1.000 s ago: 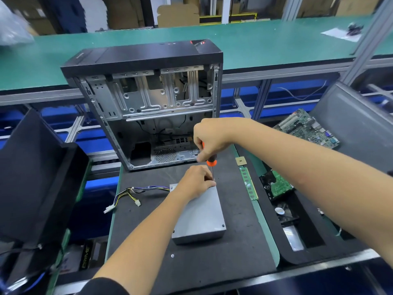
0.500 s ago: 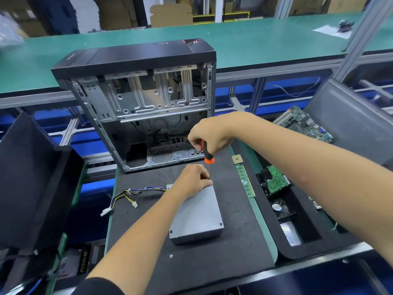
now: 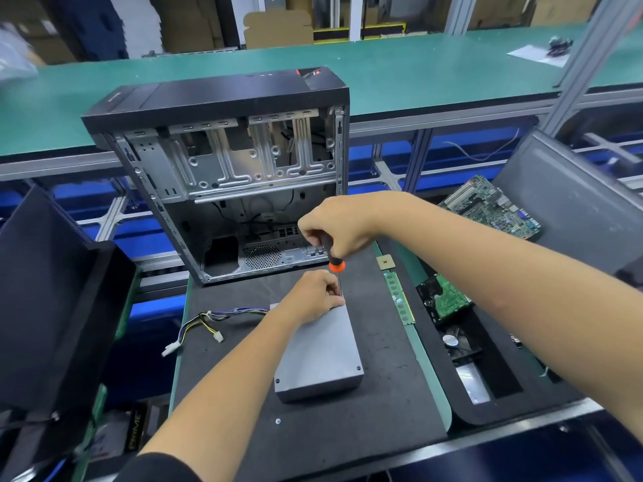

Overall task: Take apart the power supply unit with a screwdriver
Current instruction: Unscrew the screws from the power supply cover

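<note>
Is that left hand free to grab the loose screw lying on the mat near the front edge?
Probably not right now. The left hand is pinching the screwdriver shaft at the power supply. The screw lies uncovered on the mat; letting go would free it.

The right hand (image 3: 339, 226) gripped the screwdriver (image 3: 334, 262) upright, tip down at the far end of the grey power supply (image 3: 320, 356); the left hand (image 3: 313, 295) pinched its shaft there; cables (image 3: 208, 321) trailed left across the counter (image 3: 382, 394); an open case (image 3: 222, 151) stood behind.
</note>
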Available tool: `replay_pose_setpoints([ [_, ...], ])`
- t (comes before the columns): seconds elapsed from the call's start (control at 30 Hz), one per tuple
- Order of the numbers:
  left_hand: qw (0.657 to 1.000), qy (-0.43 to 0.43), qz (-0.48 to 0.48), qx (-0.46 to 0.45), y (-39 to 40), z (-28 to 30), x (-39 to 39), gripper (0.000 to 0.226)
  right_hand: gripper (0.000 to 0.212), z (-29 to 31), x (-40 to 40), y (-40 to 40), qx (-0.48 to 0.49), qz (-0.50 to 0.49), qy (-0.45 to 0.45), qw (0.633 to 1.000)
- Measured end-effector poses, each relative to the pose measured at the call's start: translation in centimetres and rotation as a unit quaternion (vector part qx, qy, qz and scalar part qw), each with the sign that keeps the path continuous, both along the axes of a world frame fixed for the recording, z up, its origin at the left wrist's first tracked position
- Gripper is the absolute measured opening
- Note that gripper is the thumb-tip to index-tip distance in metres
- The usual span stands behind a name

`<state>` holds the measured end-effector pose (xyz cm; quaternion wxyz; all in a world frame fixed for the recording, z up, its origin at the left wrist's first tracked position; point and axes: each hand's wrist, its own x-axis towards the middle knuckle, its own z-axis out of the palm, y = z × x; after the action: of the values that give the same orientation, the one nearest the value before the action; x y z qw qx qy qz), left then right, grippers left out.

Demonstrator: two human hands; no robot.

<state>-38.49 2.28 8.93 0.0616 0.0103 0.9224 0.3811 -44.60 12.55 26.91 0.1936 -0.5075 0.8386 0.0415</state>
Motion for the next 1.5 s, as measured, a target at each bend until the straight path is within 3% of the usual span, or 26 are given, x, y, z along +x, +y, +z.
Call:
replay_pose_setpoints([
  [0.17, 0.999, -0.022, 0.004, 0.028, -0.1, 0.0, -0.1, 0.006, 0.029, 0.2, 0.0, -0.4, -0.018, -0.010, -0.095, 0.995],
  [0.3, 0.999, -0.029, 0.005, 0.019, 0.1, 0.0, -0.2, 0.004, 0.019, -0.2, 0.1, -0.7, -0.002, -0.046, -0.039, 0.998],
  [0.4, 0.999, -0.033, 0.013, 0.019, 0.3, 0.0, -0.1, 0.004, 0.061, -0.2, 0.2, -0.7, 0.018, -0.102, 0.026, 0.994],
  [0.43, 0.999, -0.032, 0.015, 0.015, 0.3, 0.0, -0.1, 0.004, 0.063, -0.3, 0.2, -0.7, 0.013, -0.109, 0.042, 0.993],
  [0.5, 0.999, -0.033, 0.016, 0.003, 0.4, 0.0, -0.2, 0.006, 0.050, -0.2, 0.0, -0.7, 0.013, -0.106, 0.037, 0.994],
  [0.6, 0.999, -0.033, 0.012, -0.013, 0.4, 0.0, -0.2, 0.007, 0.013, 0.6, -0.1, -0.5, 0.049, -0.064, -0.014, 0.997],
  [0.73, 0.999, -0.042, 0.005, -0.027, 0.4, 0.0, -0.3, 0.006, 0.020, 0.5, 0.2, 0.0, 0.048, -0.049, 0.004, 0.998],
  [0.83, 0.998, -0.048, -0.002, -0.036, 0.4, 0.3, -0.3, 0.017, 0.043, 0.3, 0.2, 0.2, 0.077, -0.103, 0.059, 0.990],
  [0.9, 0.998, -0.054, -0.004, -0.036, 0.4, 0.3, -0.3, 0.015, 0.040, 0.2, 0.0, 0.1, 0.073, -0.111, 0.063, 0.989],
  [1.0, 0.997, -0.065, -0.006, -0.031, 0.4, 0.3, -0.4, 0.004, 0.019, 0.0, -0.1, 0.2, 0.024, -0.074, 0.016, 0.997],
  [1.3, 0.996, -0.071, 0.009, -0.053, 1.0, 0.3, -0.5, 0.011, 0.024, -0.1, -0.8, 1.0, -0.055, -0.044, 0.015, 0.997],
  [1.43, 0.996, -0.067, 0.010, -0.061, 1.3, 0.2, -0.4, 0.007, 0.027, -0.1, -1.0, 1.3, -0.005, -0.059, 0.011, 0.998],
  [1.5, 0.995, -0.068, 0.013, -0.065, 1.5, 0.3, -0.4, 0.006, 0.046, -0.2, -0.8, 1.4, 0.038, -0.097, 0.017, 0.994],
])
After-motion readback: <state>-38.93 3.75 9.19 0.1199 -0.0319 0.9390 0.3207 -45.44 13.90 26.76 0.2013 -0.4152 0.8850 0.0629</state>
